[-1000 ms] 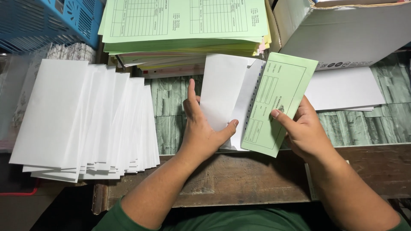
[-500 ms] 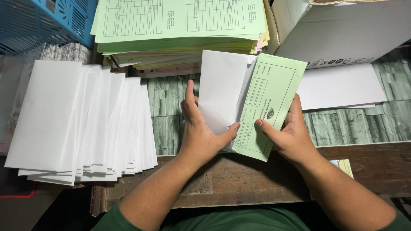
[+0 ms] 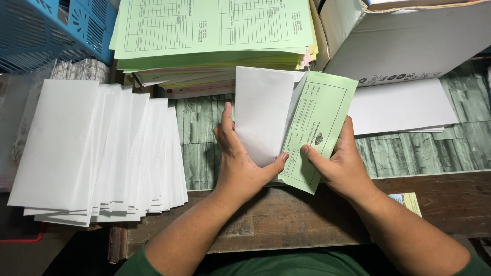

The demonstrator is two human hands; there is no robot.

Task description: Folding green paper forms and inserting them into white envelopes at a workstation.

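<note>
Two hands on the job: left hand (image 3: 240, 163) grasps a white envelope (image 3: 261, 115), right hand (image 3: 340, 163) pinches a folded green form (image 3: 319, 128). Vs. a sec ago the form sits closer, its left edge now tucked at the envelope's open side, so insertion looks underway, not done. Both are held above the bench's near edge, approx. mid. The form's long axis runs near-to-far, far end tilted right.

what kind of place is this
Probably an office or mailroom desk for paperwork: a fanned row of white envelopes, a stack of green forms and a cardboard box, with both hands slipping a folded form into an envelope.
</note>
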